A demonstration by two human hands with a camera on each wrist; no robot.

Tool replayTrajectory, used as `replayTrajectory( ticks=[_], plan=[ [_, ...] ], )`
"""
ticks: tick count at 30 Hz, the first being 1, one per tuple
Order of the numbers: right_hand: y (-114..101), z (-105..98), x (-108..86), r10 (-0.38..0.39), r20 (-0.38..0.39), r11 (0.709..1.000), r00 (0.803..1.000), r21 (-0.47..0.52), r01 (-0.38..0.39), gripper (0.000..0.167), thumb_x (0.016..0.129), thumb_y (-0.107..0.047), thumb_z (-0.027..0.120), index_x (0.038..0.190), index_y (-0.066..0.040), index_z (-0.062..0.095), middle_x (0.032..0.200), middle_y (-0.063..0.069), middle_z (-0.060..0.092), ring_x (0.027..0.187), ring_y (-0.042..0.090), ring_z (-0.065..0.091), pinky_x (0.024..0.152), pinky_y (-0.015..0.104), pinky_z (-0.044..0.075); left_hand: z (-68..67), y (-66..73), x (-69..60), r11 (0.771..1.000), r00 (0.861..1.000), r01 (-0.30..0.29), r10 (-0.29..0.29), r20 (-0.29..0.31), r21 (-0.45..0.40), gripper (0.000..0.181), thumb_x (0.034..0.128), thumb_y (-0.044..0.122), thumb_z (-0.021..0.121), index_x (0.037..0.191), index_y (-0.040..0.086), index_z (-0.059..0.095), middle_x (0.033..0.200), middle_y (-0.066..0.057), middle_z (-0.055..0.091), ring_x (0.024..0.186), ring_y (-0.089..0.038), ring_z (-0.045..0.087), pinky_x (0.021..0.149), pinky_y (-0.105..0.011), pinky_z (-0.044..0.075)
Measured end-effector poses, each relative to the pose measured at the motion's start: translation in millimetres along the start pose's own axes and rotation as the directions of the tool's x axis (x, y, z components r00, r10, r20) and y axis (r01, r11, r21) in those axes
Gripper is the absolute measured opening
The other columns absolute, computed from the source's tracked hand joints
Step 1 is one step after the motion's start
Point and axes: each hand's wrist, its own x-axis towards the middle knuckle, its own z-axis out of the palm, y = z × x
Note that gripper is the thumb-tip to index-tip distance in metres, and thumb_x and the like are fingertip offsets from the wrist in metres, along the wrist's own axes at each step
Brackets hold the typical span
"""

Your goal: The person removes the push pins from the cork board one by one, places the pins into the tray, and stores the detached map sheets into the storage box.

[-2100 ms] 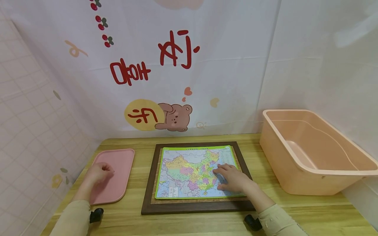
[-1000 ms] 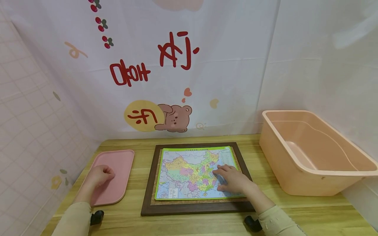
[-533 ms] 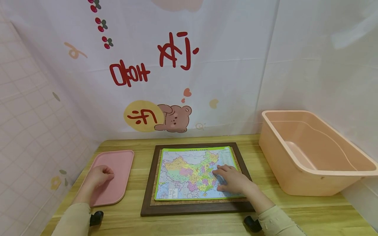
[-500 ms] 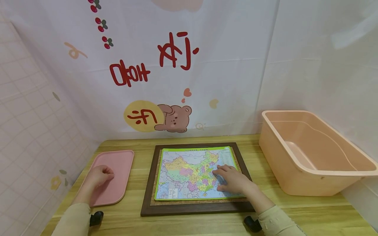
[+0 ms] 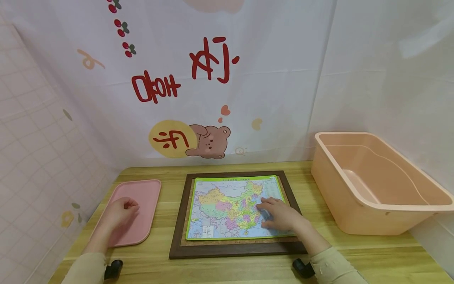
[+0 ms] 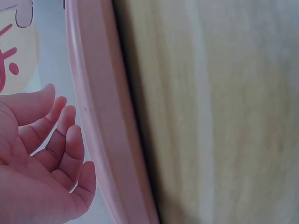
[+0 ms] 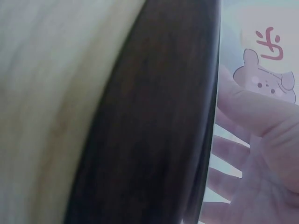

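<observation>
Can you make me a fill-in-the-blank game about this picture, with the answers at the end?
1. The left hand is over a tray whose colour is ____.
2. The map of China has a border that is bright ____.
3. The hand at the map is the person's ____ one.
4. The cartoon animal on the white backdrop is a ____.

Missing words: pink; green; right; bear.
</observation>
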Motion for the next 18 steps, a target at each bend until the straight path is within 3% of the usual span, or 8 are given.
replayTrajectory(
  ticks=[9,18],
  plan=[
    [1.9,-1.9,-0.7,-0.061,-0.040,0.998,0.997,0.000,0.061,0.055,0.088,-0.031,0.075,0.131,0.000,0.060,0.142,0.025,0.049,0.132,0.051,0.040,0.103,0.063,0.036,11.8,5.0,-4.2,0.999,0.995,-0.041,0.039,-0.088,-0.016,0.017,0.0935,0.013,0.068,0.097,-0.004,0.066,0.087,-0.010,0.064,0.078,-0.021,0.054,0.069,-0.035,0.046],
    [7.0,-3.4,0.5,-0.097,-0.085,0.995,0.992,0.001,0.098,0.055,0.090,-0.030,0.074,0.131,0.004,0.060,0.133,0.023,0.058,0.125,0.044,0.050,0.103,0.057,0.040,19.6,19.1,-7.7,0.992,0.986,-0.119,0.113,-0.124,-0.043,0.020,0.0933,0.014,0.069,0.102,-0.004,0.067,0.091,-0.011,0.067,0.082,-0.022,0.059,0.073,-0.036,0.049]
  ],
)
